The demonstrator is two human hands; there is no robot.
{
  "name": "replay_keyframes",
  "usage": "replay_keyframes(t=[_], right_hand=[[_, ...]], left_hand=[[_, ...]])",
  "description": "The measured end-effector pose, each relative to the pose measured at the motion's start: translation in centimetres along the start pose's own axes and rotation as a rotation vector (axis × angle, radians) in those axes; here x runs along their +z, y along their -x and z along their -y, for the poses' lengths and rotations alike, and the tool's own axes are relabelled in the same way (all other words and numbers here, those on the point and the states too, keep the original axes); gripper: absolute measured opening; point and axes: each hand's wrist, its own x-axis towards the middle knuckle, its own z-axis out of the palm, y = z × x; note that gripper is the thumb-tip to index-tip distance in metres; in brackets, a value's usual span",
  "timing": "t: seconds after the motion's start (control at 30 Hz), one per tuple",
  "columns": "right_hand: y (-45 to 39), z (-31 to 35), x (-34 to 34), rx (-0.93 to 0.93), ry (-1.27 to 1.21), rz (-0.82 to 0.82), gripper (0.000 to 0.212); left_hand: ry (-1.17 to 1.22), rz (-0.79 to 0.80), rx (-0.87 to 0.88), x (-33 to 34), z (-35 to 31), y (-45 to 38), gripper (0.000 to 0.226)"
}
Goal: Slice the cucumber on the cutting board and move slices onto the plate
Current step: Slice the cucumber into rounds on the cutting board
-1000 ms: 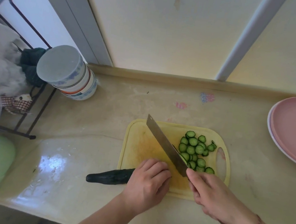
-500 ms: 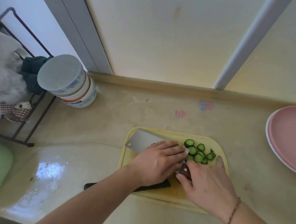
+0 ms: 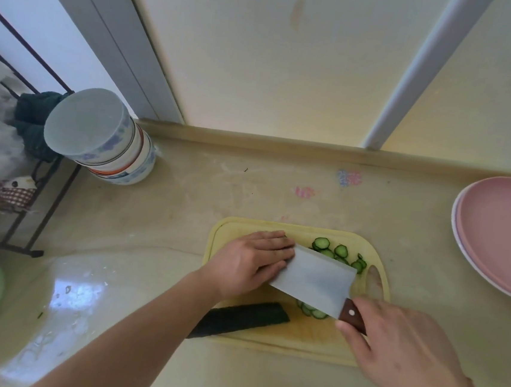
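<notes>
Right hand [image 3: 401, 351] grips the knife [image 3: 317, 280] handle, blade laid flat over the slices [image 3: 340, 251]; left hand [image 3: 250, 263] lies flat-fingered at its tip. Keep it level toward the plate [image 3: 500, 232] at 2 o'clock (slices slide easily).

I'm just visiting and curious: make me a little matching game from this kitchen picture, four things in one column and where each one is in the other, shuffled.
Things:
1. cleaver
2. pink plate
3. stack of bowls
4. uncut cucumber piece

Places:
A. at the right edge of the counter
B. at the near edge of the yellow cutting board, its end sticking out to the left
C. lying flat over the cucumber slices
D. upside down at the back left, beside the dark wire rack

Pairs: 1-C, 2-A, 3-D, 4-B
</notes>
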Motion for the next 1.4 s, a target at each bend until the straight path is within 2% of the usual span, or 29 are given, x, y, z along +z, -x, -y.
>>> replay_keyframes(t=[0.13,0.2,0.23,0.27,0.3,0.33,0.43,0.47,0.5,0.53,0.6,0.67,0.7,0.77,0.9,1.03,1.23,1.4], right_hand=[[2.4,-2.5,0.6,0.096,0.026,-0.065,0.039],[4.0,-4.2,1.0,0.133,-0.096,-0.025,0.041],[4.9,-5.4,1.1,0.138,-0.154,-0.11,0.041],[5.5,-6.3,1.1,0.234,-0.225,-0.116,0.04],[6.3,-8.2,2.2,0.249,-0.27,-0.127,0.038],[6.8,-9.0,0.7,0.304,-0.299,-0.067,0.035],[9.9,-20.5,9.7,0.196,-0.204,-0.186,0.023],[10.7,-22.6,11.4,0.158,-0.202,-0.172,0.03],[10.3,-22.9,12.0,0.117,-0.243,-0.18,0.035],[9.8,-22.8,10.8,0.065,-0.306,-0.085,0.03],[7.3,-19.4,7.1,-0.014,-0.279,-0.08,0.014],[5.3,-15.8,3.7,-0.06,-0.251,-0.076,0.022],[4.6,-16.9,4.9,-0.114,-0.205,-0.077,0.028],[3.1,-17.4,5.3,-0.198,-0.178,0.029,0.035],[0.0,-17.9,5.6,-0.323,-0.067,-0.045,0.04],[-2.3,-17.1,5.2,-0.354,-0.066,-0.067,0.046],[-4.6,-16.2,3.9,-0.295,-0.135,-0.082,0.072],[-5.6,-15.9,3.9,-0.283,-0.169,-0.045,0.076]], left_hand=[[-0.023,-0.051,-0.04,0.3,0.8,-0.4,0.034],[-0.055,-0.041,-0.05,0.4,1.2,-0.4,0.034],[-0.077,-0.034,-0.051,0.4,1.3,-0.3,0.034],[-0.09,-0.033,-0.055,0.3,1.3,-0.2,0.034],[-0.088,-0.045,-0.069,0.2,0.9,-0.1,0.033],[-0.08,-0.064,-0.093,0.0,0.2,0.1,0.032],[-0.128,-0.059,-0.161,-0.8,-3.4,1.5,0.03],[-0.169,-0.014,-0.167,-0.8,-4.7,2.4,0.033],[-0.216,0.036,-0.168,-0.6,-5.9,3.4,0.038],[-0.262,0.081,-0.174,-0.4,-6.7,4.4,0.044],[-0.331,0.118,-0.191,0.3,-7.4,6.3,0.05],[-0.362,0.087,-0.188,0.9,-7.4,7.3,0.043],[-0.367,0.071,-0.191,1.0,-7.4,7.5,0.04],[-0.39,0.045,-0.204,1.1,-7.5,7.5,0.037],[-0.482,0.0,-0.3,0.9,-7.9,7.2,0.035],[-0.457,-0.052,-0.317,0.9,-7.8,7.7,0.036],[-0.387,-0.089,-0.29,1.5,-7.6,8.4,0.034],[-0.383,-0.107,-0.276,1.6,-7.7,8.5,0.034]])
